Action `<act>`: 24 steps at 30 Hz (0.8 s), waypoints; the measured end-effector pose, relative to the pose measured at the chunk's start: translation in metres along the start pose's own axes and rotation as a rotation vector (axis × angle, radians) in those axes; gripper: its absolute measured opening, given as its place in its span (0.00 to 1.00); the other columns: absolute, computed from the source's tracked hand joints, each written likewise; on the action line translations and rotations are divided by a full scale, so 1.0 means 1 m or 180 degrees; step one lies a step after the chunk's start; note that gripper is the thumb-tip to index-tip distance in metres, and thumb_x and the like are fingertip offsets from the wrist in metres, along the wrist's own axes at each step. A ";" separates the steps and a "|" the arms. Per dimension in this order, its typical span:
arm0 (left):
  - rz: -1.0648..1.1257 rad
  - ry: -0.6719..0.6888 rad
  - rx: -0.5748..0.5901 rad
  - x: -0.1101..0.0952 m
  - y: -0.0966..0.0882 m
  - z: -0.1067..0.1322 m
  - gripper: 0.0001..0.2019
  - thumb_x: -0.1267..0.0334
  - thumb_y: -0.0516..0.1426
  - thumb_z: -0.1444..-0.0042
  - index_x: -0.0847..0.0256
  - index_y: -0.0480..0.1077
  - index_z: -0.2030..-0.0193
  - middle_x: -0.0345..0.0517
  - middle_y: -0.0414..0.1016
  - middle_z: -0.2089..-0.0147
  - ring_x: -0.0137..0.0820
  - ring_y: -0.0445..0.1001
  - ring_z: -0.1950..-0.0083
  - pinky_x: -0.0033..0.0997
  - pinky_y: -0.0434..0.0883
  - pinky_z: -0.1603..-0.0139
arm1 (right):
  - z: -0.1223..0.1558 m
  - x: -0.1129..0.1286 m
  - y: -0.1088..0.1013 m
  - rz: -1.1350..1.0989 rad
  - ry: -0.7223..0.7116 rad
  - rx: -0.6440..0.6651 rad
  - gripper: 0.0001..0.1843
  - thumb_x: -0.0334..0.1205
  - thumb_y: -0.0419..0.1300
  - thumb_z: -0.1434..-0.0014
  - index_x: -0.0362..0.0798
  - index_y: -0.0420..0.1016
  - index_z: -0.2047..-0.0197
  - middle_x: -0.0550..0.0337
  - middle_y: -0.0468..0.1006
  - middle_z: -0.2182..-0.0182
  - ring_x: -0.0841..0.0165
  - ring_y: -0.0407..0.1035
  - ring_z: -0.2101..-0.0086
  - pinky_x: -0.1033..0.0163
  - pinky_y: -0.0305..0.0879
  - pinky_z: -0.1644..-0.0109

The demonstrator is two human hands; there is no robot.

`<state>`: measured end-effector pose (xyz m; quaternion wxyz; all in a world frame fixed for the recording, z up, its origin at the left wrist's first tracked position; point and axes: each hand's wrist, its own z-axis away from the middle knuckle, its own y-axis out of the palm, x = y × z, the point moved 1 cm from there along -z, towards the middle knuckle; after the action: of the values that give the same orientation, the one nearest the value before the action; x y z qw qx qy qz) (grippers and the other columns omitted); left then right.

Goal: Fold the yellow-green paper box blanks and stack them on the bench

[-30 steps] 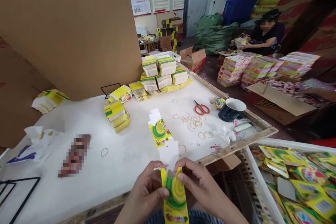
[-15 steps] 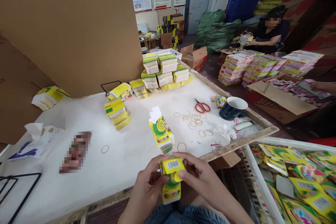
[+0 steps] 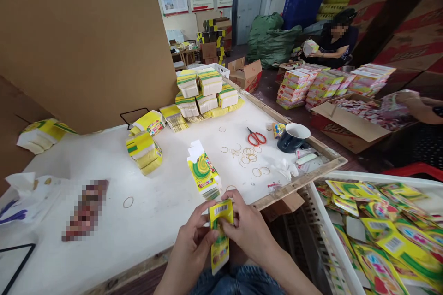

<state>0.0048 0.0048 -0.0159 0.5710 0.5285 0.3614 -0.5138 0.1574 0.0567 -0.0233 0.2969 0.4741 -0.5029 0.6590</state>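
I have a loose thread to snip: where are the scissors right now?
In the head view, the red-handled scissors lie on the white table, right of centre, just beyond the rubber bands and left of the dark mug.

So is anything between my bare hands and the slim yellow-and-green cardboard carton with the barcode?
Nothing visible: your left hand and right hand both have fingers directly on the yellow-and-green cardboard carton. The stack of flat yellow, green and white cartons lies beyond them on the white tabletop, not in between.

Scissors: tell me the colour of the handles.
Red handles, best seen in the head view.
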 end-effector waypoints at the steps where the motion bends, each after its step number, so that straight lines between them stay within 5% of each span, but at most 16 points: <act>1: 0.0022 0.0012 -0.0057 -0.001 0.000 -0.001 0.22 0.62 0.59 0.43 0.53 0.63 0.42 0.50 0.80 0.52 0.40 0.79 0.55 0.35 0.74 0.58 | 0.000 -0.001 -0.001 0.0031 0.0002 -0.0031 0.21 0.30 0.59 0.51 0.54 0.67 0.53 0.70 0.66 0.82 0.70 0.61 0.81 0.68 0.51 0.74; 4: 0.0097 0.0023 -0.0220 -0.005 -0.003 -0.002 0.21 0.63 0.60 0.44 0.55 0.65 0.44 0.51 0.79 0.49 0.42 0.79 0.54 0.36 0.75 0.59 | 0.000 -0.002 -0.005 0.0126 -0.0180 0.0091 0.20 0.32 0.59 0.46 0.54 0.68 0.50 0.67 0.70 0.78 0.69 0.63 0.78 0.68 0.55 0.72; 8: 0.0152 -0.0002 -0.0160 -0.006 0.002 -0.003 0.19 0.65 0.62 0.46 0.56 0.67 0.47 0.51 0.80 0.53 0.42 0.80 0.57 0.34 0.76 0.63 | 0.002 -0.001 -0.009 -0.0294 -0.0485 0.0064 0.13 0.41 0.56 0.39 0.54 0.73 0.51 0.58 0.77 0.60 0.67 0.68 0.69 0.65 0.63 0.64; 11: 0.0030 0.0172 -0.0028 -0.005 0.014 -0.007 0.17 0.64 0.60 0.44 0.54 0.66 0.47 0.49 0.81 0.55 0.41 0.81 0.58 0.35 0.76 0.61 | 0.004 0.002 -0.019 -0.0784 -0.0387 0.0029 0.11 0.44 0.56 0.39 0.52 0.75 0.55 0.57 0.78 0.61 0.64 0.71 0.64 0.63 0.66 0.61; 14: -0.1266 0.0702 -0.0241 -0.008 0.013 -0.019 0.16 0.62 0.57 0.42 0.55 0.68 0.46 0.51 0.77 0.48 0.40 0.77 0.50 0.38 0.74 0.51 | 0.013 0.000 -0.065 -0.0101 -0.0474 -0.0194 0.11 0.45 0.55 0.39 0.51 0.76 0.61 0.55 0.78 0.65 0.62 0.72 0.65 0.60 0.66 0.62; 16: -0.2543 0.1112 -0.0619 -0.012 0.001 -0.032 0.20 0.61 0.57 0.42 0.55 0.66 0.42 0.52 0.72 0.42 0.41 0.71 0.41 0.43 0.69 0.42 | 0.026 -0.009 -0.114 0.1117 -0.0493 -0.0900 0.11 0.47 0.55 0.42 0.51 0.76 0.65 0.53 0.78 0.67 0.58 0.71 0.65 0.54 0.64 0.60; 19: -0.3158 0.1235 -0.0887 -0.016 -0.024 -0.054 0.24 0.61 0.60 0.46 0.57 0.67 0.42 0.54 0.68 0.37 0.46 0.62 0.35 0.53 0.60 0.36 | 0.050 -0.031 -0.179 0.2683 -0.0313 -0.1578 0.16 0.53 0.53 0.44 0.53 0.77 0.65 0.47 0.77 0.65 0.48 0.69 0.61 0.43 0.58 0.53; 21: -0.3350 0.1232 -0.0901 -0.019 -0.036 -0.064 0.18 0.62 0.61 0.48 0.58 0.73 0.49 0.54 0.73 0.43 0.47 0.68 0.40 0.54 0.63 0.39 | 0.060 -0.042 -0.194 0.2888 -0.0246 -0.1682 0.18 0.55 0.52 0.44 0.53 0.78 0.64 0.45 0.78 0.64 0.47 0.69 0.60 0.43 0.58 0.53; 24: -0.3612 0.1310 -0.0895 -0.023 -0.043 -0.070 0.11 0.60 0.59 0.46 0.58 0.77 0.57 0.52 0.79 0.48 0.46 0.75 0.47 0.48 0.70 0.46 | 0.053 -0.043 -0.170 0.2067 -0.0111 -0.1141 0.16 0.54 0.55 0.43 0.53 0.78 0.64 0.51 0.79 0.65 0.54 0.71 0.63 0.50 0.63 0.57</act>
<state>-0.0321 0.0816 -0.0161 0.1916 0.2619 0.7531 -0.5723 0.3382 0.0648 0.0039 0.1420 0.2414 -0.7395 0.6121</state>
